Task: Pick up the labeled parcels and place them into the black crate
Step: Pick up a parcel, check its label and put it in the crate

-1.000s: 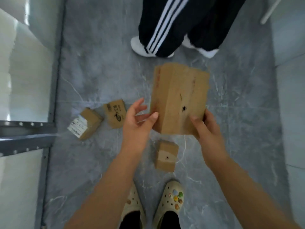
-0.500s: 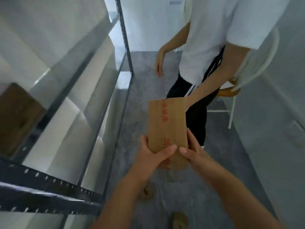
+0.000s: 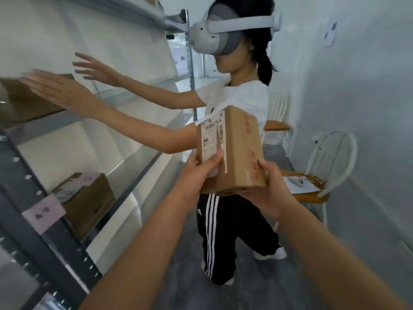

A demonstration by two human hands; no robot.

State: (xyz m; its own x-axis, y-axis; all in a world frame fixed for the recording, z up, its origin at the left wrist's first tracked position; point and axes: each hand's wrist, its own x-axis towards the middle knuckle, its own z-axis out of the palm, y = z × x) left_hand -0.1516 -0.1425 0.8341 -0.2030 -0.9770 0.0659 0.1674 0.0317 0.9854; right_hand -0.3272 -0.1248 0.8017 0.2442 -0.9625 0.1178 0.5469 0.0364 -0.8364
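I hold a brown cardboard parcel (image 3: 237, 153) upright at chest height, in the middle of the view. A white shipping label covers its left face and red print runs down its right face. My left hand (image 3: 199, 173) grips the lower left side, thumb across the label. My right hand (image 3: 270, 191) cups the bottom right corner from beneath. No black crate is in view.
A person (image 3: 234, 104) wearing a headset stands directly behind the parcel, both arms stretched left to the metal shelving (image 3: 134, 157). Cardboard boxes sit on the shelves, one at upper left (image 3: 24, 101) and one lower (image 3: 87, 198). White chairs (image 3: 333, 166) line the right wall.
The view has swung up from the floor to the aisle. The parcel rose with both hands and turned, so its labeled face now shows. The other person now reaches toward the shelf.
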